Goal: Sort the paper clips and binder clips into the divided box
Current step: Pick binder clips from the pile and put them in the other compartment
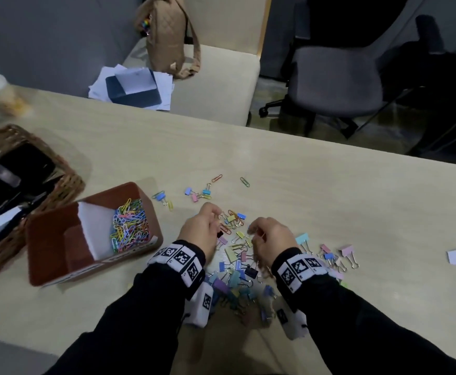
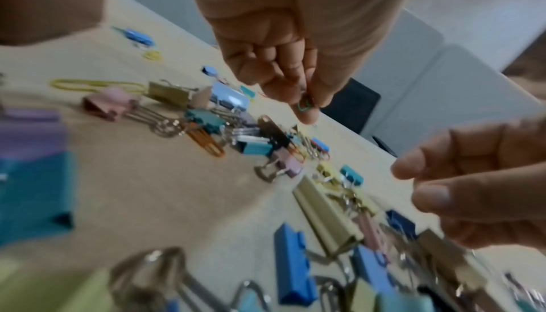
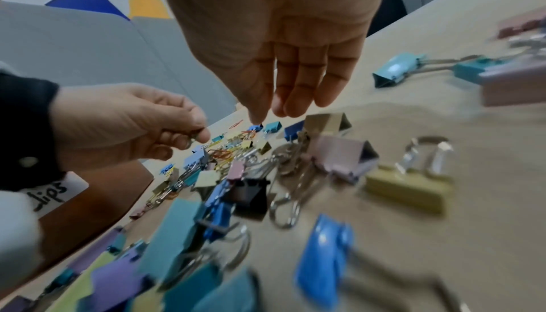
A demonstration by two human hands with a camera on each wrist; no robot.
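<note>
Head view: the divided box point(image 1: 59, 239) on the surface holds coloured paper clips point(image 1: 129, 226) in its right compartment. Left hand point(image 1: 202, 228) fingers pinch a clip; right hand point(image 1: 273, 239) fingers relaxed over the binder clips point(image 1: 237, 277).

Both arms in black long sleeves. Each wrist w/ a black band carrying white squares printed w/ black pixel-pattern markers, approx 3 per band visible. White boxy unit hangs under each wrist, also w/ a marker. Left hand point(image 1: 204, 228) and right hand point(image 1: 271, 236) bare, no gloves or rings seen.
</note>
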